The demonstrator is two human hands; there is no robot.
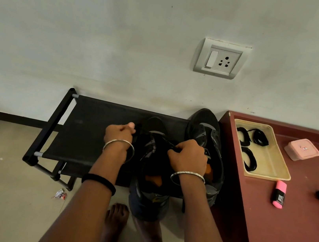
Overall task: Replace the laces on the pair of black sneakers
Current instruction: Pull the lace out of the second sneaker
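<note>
Two black sneakers stand on a low black rack [90, 131] against the wall. The nearer sneaker [151, 182] is in front of me, its heel hanging over the rack's front edge. The second sneaker [206, 132] stands just to its right. My left hand [119, 133] pinches a black lace [139, 130] at the left side of the nearer sneaker's eyelets. My right hand [188, 156] grips the lace over the tongue. The lace is mostly hidden against the dark shoe.
A maroon table [284, 222] stands to the right. On it are a beige tray [271, 170] holding coiled black laces [259, 137], a pink box [302, 149] and a pink highlighter [279, 193]. My bare feet [116, 218] stand on the floor. A wall socket [219, 59] is above.
</note>
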